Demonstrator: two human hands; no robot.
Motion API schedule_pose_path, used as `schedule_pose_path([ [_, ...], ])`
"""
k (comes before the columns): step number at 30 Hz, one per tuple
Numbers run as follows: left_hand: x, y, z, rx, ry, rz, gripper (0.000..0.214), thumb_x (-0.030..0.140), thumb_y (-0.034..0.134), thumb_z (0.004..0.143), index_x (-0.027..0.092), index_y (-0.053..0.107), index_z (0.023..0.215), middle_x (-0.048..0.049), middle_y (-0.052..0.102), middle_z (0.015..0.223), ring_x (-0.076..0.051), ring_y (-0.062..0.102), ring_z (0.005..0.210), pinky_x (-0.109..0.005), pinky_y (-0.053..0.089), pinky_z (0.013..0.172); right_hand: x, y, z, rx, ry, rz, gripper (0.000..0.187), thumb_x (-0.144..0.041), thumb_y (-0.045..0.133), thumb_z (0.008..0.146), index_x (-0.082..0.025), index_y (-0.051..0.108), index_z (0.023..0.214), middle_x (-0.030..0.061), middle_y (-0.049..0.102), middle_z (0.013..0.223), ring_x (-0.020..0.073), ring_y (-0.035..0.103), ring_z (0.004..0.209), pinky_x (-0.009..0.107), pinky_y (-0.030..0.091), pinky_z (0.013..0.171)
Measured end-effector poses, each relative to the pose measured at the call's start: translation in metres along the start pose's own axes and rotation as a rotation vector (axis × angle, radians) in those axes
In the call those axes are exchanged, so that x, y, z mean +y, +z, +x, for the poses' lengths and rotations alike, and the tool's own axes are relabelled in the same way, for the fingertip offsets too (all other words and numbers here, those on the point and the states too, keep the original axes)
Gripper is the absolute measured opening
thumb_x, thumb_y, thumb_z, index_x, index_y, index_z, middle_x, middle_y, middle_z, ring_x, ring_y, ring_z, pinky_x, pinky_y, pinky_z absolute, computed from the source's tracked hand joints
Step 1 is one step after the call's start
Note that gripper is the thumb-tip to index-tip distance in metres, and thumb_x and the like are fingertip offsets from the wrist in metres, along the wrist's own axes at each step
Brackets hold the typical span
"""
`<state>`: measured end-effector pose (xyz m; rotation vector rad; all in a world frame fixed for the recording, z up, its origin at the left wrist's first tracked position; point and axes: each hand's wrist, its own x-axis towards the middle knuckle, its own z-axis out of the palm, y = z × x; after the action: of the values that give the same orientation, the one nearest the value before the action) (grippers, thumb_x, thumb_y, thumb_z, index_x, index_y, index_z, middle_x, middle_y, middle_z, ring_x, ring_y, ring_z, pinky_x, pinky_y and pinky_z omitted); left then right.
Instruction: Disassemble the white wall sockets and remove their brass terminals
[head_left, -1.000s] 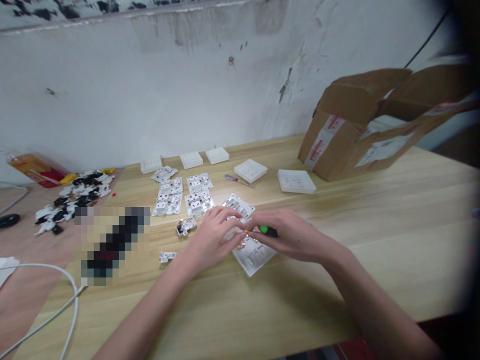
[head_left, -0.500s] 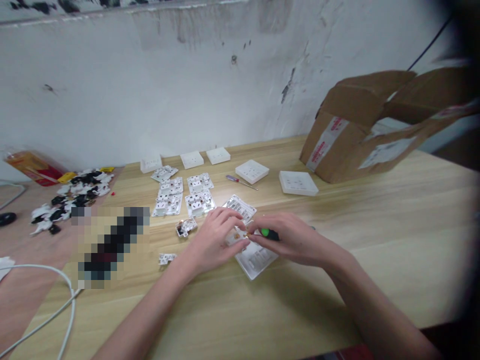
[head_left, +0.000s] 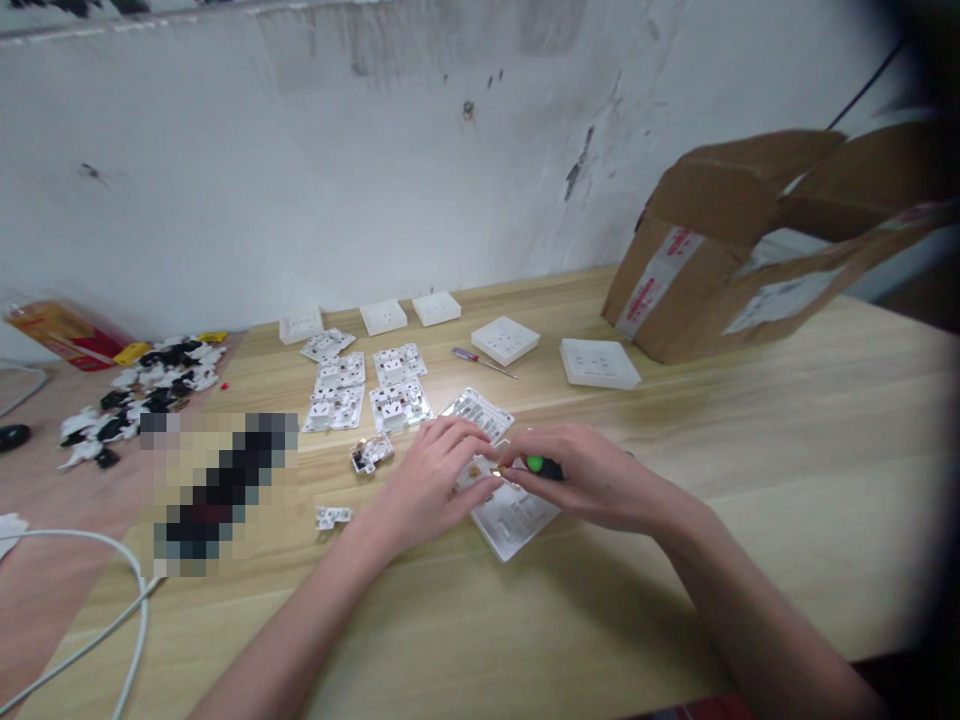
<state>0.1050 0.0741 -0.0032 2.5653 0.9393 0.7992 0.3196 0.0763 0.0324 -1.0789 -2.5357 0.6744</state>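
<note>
I see my right hand clamped on a tool above a white cover, but cannot tell the left hand's grip

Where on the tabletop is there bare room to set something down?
The light wooden tabletop is bare between the brown cardboard box and the right hand, stretching rightward, and again on the near side of the white rectangular plastic shell. It is crowded beyond the left hand, with white square plastic socket plates.

Left hand — thumb lower than a second ago, coppery bits below it gone from view
</note>
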Motion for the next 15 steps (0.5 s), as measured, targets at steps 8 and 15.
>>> schedule_pose_path([
  [8, 0.0016, 0.0024, 0.0001, -0.018, -0.011, 0.015, 0.011, 0.026, 0.054, 0.094, 0.020, 0.057, 0.103, -0.0066, 0.062, 0.114, -0.023, 0.051, 0.113, -0.042, 0.040, 0.097, 0.0024, 0.0002, -0.0020, -0.009, 0.005, 0.002, 0.024, -0.034, 0.049, 0.094, -0.021, 0.069, 0.094, 0.0035, 0.071, 0.088, 0.0141, 0.062, 0.076, 0.024, 0.039, 0.067],
  [15, 0.0009, 0.0034, -0.0002, -0.028, -0.007, 0.030, 0.012, 0.027, 0.054, 0.094, 0.020, 0.057, 0.102, -0.0068, 0.062, 0.115, -0.024, 0.050, 0.113, -0.043, 0.040, 0.098, 0.0015, 0.0003, -0.0008, 0.005, -0.003, 0.007, 0.023, -0.033, 0.049, 0.094, -0.021, 0.069, 0.094, 0.0038, 0.072, 0.091, 0.0141, 0.063, 0.077, 0.024, 0.040, 0.067],
])
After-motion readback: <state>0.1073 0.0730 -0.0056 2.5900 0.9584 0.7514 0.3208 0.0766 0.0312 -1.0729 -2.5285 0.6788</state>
